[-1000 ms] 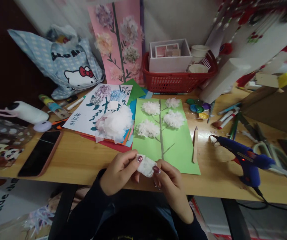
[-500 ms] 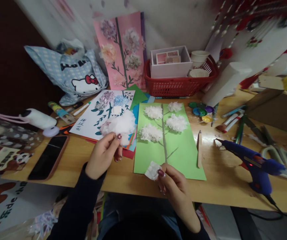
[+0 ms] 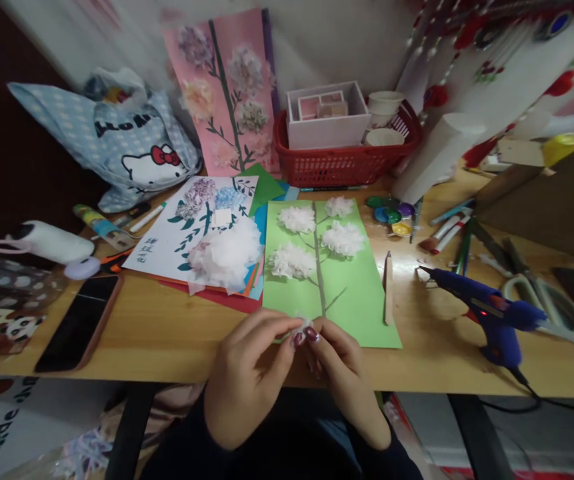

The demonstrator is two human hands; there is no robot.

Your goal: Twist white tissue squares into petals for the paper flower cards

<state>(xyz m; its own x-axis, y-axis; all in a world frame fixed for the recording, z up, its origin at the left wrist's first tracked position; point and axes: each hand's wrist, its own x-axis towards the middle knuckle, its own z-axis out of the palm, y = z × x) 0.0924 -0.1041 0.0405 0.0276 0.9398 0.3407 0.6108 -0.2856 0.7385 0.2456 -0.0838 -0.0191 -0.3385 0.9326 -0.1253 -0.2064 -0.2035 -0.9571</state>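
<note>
On the flat brown wooden tabletop [image 3: 167,340], a rectangular green paper sheet [image 3: 351,313] lies between a black rectangular glass-fronted phone [image 3: 77,325] on the left and a blue pistol-shaped plastic glue gun [image 3: 487,307] on the right. Ruffled white paper flowers [image 3: 343,239] are on the sheet; behind it, a red latticed plastic basket [image 3: 337,165] holds a white rectangular box [image 3: 327,133].

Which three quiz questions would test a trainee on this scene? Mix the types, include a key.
1. Multiple choice: the small light on the glue gun is: a) green, b) red, c) white.
2. True or false: the white box sits in the red basket.
3. Count: leaving out the white piece between the left hand and right hand, how many ruffled blooms show on the green sheet?

Key: 1 b; 2 true; 3 four.
</note>
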